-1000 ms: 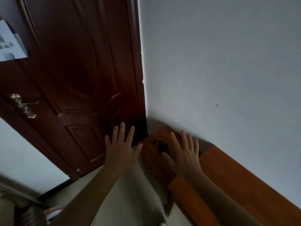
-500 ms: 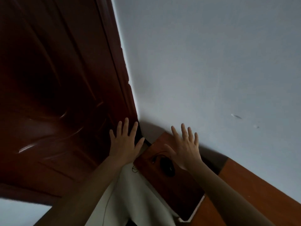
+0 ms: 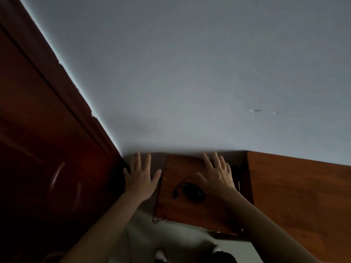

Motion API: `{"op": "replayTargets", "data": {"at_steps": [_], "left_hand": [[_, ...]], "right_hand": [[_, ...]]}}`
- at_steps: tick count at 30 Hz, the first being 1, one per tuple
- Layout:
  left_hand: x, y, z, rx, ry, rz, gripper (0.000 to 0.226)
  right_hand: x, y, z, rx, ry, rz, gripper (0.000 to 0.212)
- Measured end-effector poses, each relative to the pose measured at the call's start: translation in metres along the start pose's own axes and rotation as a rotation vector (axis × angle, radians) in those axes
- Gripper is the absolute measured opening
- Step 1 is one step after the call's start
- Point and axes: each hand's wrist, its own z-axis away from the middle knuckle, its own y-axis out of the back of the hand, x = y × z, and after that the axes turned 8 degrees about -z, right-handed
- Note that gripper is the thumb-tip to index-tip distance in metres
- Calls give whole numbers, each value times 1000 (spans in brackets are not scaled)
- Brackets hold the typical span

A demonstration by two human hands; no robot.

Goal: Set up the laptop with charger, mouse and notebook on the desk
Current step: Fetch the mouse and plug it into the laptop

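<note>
Reaching stage, by my reading: both hands hover spread and empty, left hand (image 3: 139, 180) off the left edge of the low wooden surface, right hand (image 3: 218, 174) over it just beyond the mouse (image 3: 193, 193); no laptop, charger or notebook in view. Mouse: black, smooth, rounded, lying on the red-brown wood-grain desk (image 3: 190, 168), its thin cord (image 3: 167, 207) looping off the front-left edge. Next move likely calls for closing a grip around the mouse and gathering the loose cord.
</note>
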Motion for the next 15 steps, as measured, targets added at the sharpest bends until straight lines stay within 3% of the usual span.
{"op": "replayTargets", "data": {"at_steps": [8, 15], "left_hand": [[-4, -37, -21, -58, -143, 132, 68], [22, -124, -19, -80, -193, 268, 70]], "right_hand": [[5, -35, 3, -69, -120, -55, 75], [36, -124, 2, -137, -198, -167, 76]]}}
